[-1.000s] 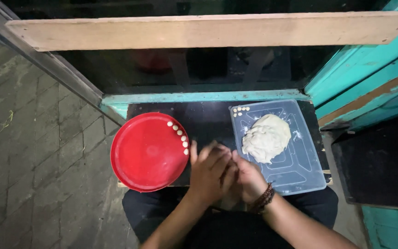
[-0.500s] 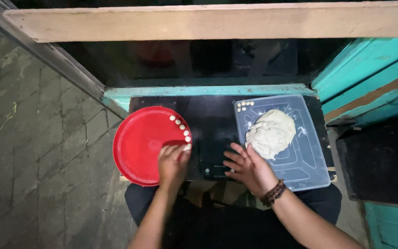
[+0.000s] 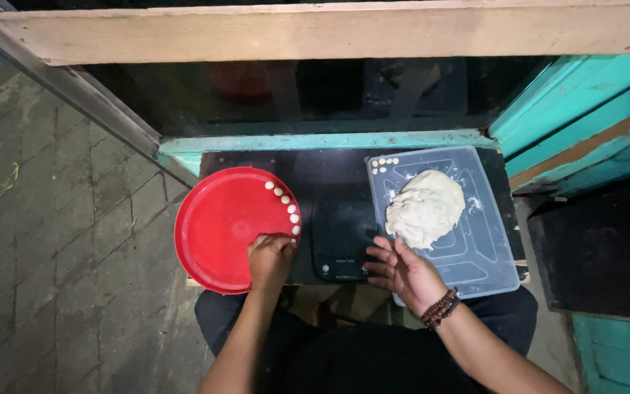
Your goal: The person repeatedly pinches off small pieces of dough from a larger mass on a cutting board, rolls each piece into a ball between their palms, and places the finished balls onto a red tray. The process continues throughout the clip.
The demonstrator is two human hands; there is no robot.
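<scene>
dark table [image 3: 315, 171] with a teal front edge stands over a grey brick floor [image 3: 52, 241], a pale wooden plank [image 3: 315, 33] crossing above it. on it, from left to right, sit a round red tray [image 3: 220, 226], a black kitchen scale [image 3: 340, 237] and a clear plastic board [image 3: 475, 248] carrying a lump of white dough [image 3: 424, 208]. the left hand [image 3: 271, 259] rests on the tray's near right rim with fingers curled down at the end of a curved row of small dough balls [image 3: 286, 208]; whether it pinches one i cannot tell. the balls look smooth, pale and evenly small, following the rim, seemingly to keep them apart. a few more lie at the board's far left corner. the right hand [image 3: 402, 270], beaded bracelet at the wrist, lies open and empty, fingers spread at the board's near edge beside the scale.
</scene>
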